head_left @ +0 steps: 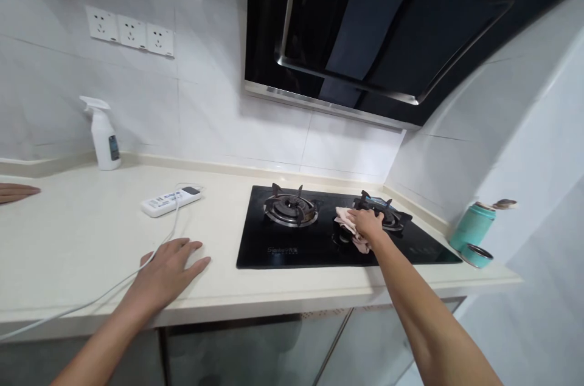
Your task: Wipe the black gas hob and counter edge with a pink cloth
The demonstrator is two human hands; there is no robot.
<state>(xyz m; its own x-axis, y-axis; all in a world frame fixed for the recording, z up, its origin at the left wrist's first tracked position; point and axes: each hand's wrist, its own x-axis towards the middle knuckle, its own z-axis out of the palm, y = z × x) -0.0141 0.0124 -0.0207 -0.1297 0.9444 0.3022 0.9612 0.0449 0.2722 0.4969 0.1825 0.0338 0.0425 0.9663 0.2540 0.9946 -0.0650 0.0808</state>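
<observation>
My right hand [368, 225] grips a crumpled pale pink cloth [349, 225] and presses it on the black glass gas stove [278, 255], just left of the right burner [393, 216]. A control knob [345, 236] shows partly beside the cloth. Flat on the cream countertop [214, 289], left of the stove, lies my left hand [166, 270] with its fingers apart and nothing held. A thin white cable [114, 286] runs by that hand to a white device with a dark end [171, 200]. The left burner [291, 210] is uncovered.
A white spray bottle [104, 137] stands against the wall. Another hand [18, 191] rests at the left edge. A black range hood [365, 27] overhangs the stove. At the counter's right end stand a teal canister [473, 227] and a small teal round tin [477, 256].
</observation>
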